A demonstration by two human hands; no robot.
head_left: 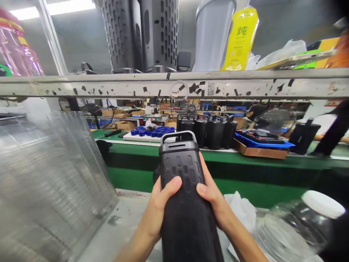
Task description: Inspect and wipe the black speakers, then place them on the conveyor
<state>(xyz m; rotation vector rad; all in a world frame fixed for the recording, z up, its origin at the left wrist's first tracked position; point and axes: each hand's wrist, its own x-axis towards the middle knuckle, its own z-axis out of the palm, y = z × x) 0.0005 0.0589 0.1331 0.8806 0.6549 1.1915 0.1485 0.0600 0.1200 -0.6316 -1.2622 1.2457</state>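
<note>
Where green bench runs, black units stand under shelf.

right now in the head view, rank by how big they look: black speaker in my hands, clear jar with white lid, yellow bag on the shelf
1. black speaker, though closest to the camera
2. clear jar
3. yellow bag, farther away, so true size is unsure

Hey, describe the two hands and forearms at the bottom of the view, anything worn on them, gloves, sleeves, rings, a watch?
Both are bare. The left hand and the right hand wear no gloves, and no ring shows on the visible fingers. The forearms run to the bottom edge of the picture uncovered, with no sleeve, watch or band in view. Fingernails are short and unpainted.
</note>
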